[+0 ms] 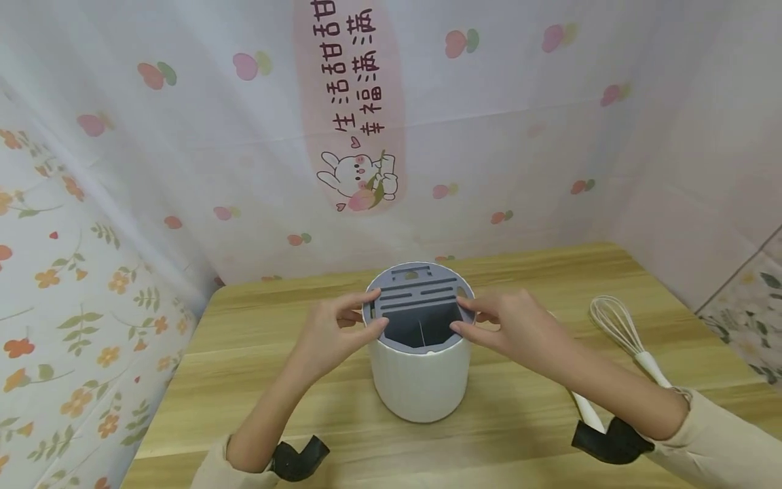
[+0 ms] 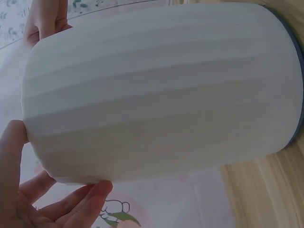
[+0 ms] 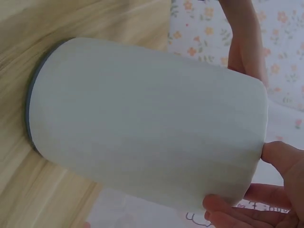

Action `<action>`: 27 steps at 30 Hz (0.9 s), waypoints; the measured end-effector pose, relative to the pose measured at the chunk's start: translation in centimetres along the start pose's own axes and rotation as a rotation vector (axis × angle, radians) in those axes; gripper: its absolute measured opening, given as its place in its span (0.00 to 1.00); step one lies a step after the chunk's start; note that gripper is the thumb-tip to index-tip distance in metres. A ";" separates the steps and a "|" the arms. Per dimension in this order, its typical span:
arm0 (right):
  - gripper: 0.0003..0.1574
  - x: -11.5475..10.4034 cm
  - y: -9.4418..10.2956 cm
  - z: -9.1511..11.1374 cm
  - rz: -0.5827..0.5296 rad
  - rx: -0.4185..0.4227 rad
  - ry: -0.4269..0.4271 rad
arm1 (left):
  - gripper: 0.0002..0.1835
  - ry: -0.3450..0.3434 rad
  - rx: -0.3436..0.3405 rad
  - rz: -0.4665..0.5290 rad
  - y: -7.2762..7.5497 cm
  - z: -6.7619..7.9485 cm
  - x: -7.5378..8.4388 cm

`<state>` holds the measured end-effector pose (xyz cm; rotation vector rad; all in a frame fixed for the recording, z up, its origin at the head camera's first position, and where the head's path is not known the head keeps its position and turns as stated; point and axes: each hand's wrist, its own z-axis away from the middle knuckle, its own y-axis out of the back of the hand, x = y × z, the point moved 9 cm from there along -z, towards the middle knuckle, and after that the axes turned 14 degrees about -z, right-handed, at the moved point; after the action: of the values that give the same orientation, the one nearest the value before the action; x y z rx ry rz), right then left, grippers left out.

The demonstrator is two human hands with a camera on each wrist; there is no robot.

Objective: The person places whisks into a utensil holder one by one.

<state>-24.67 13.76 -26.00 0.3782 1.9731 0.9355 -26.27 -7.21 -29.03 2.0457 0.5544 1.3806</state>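
A white utensil holder (image 1: 420,387) stands upright on the wooden table, with a grey slotted insert (image 1: 444,274) set in its top. Thin slots cross the back of the insert, and a large divided opening lies at its front. My left hand (image 1: 332,331) grips the left side of the rim, thumb over the edge by the front opening. On the opposite side my right hand (image 1: 513,322) pinches the rim in the same way. Fingers of both hands reach down the outer wall in the wrist views. A dark band rings the foot of the holder's ribbed wall (image 2: 161,95).
A white whisk (image 1: 617,324) lies on the table (image 1: 275,367) at the right. The white handle (image 1: 588,411) of another utensil shows partly beneath my right forearm. Behind the table hangs a printed curtain (image 1: 263,149), and a flowered cloth (image 1: 79,326) hangs at the left.
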 end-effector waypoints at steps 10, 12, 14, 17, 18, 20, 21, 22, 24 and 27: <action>0.21 2.9 2.4 1.4 -0.211 -0.011 -0.086 | 0.24 -0.056 0.041 -0.011 -0.7 0.7 1.1; 0.20 4.8 3.4 1.8 -0.251 -0.023 -0.136 | 0.24 -0.054 0.036 -0.011 -0.7 0.7 1.1; 0.22 7.3 3.9 2.4 -0.281 -0.065 -0.204 | 0.24 -0.047 0.037 -0.013 -0.6 0.8 1.0; 0.26 11.9 3.8 4.0 -0.386 -0.165 -0.357 | 0.24 -0.038 0.028 -0.010 -0.7 0.9 0.8; 0.27 13.3 3.7 4.7 -0.427 -0.192 -0.407 | 0.24 -0.036 0.024 -0.011 -0.7 0.9 0.8; 0.30 16.0 3.3 6.3 -0.473 -0.229 -0.504 | 0.24 -0.038 0.018 -0.011 -0.8 0.9 0.8; 0.31 17.1 3.1 7.1 -0.489 -0.245 -0.543 | 0.24 -0.040 0.015 -0.013 -0.8 0.9 0.9; 0.32 18.1 2.9 7.8 -0.498 -0.255 -0.565 | 0.24 -0.046 0.013 -0.012 -0.8 0.8 0.9; 0.31 19.8 2.3 9.3 -0.499 -0.276 -0.614 | 0.24 -0.054 0.017 -0.010 -0.8 0.8 1.0; 0.26 21.8 1.5 11.2 -0.493 -0.299 -0.658 | 0.24 -0.060 0.021 -0.012 -0.8 0.7 1.1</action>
<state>-27.64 32.59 -41.40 0.0085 1.2168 0.6559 -25.18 -6.13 -29.02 2.0898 0.5569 1.3071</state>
